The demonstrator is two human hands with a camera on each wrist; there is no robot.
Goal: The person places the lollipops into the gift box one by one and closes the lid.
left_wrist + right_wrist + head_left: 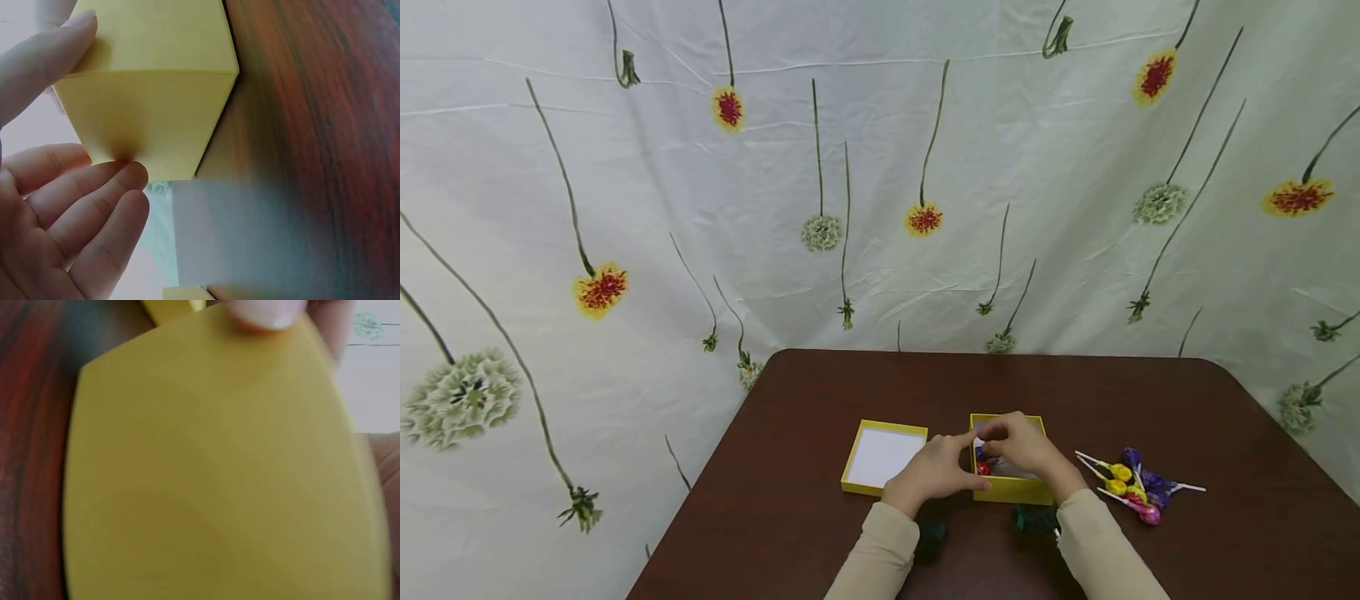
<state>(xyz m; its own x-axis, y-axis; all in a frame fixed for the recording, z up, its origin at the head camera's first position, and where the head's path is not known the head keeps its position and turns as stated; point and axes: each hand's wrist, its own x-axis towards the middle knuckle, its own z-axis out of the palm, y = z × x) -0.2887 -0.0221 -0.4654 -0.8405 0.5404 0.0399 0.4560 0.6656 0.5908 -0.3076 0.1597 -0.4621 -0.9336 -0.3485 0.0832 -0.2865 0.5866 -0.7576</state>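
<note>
A yellow box (1011, 492) with a pale inside stands uncovered on the table. My left hand (934, 472) holds its near left corner, with the thumb on the front wall and the fingers (103, 206) against the left side. Over the right part of the box arches my right hand (1021, 443), its bent fingers and thumb reaching inside. Just below those fingertips lie red and dark blue wrapped candies (983, 467), partly covered by the hands. I cannot tell whether the right fingers pinch one. In the right wrist view the box wall (212, 462) hides the fingertips.
Left of the box lies a shallow yellow lid (883, 457), white inside up. Several lollipops (1135, 485) in yellow, pink and purple wrappers are piled to the right, sticks pointing various ways. The brown table (760, 508) backs onto a flower-printed cloth (880, 275).
</note>
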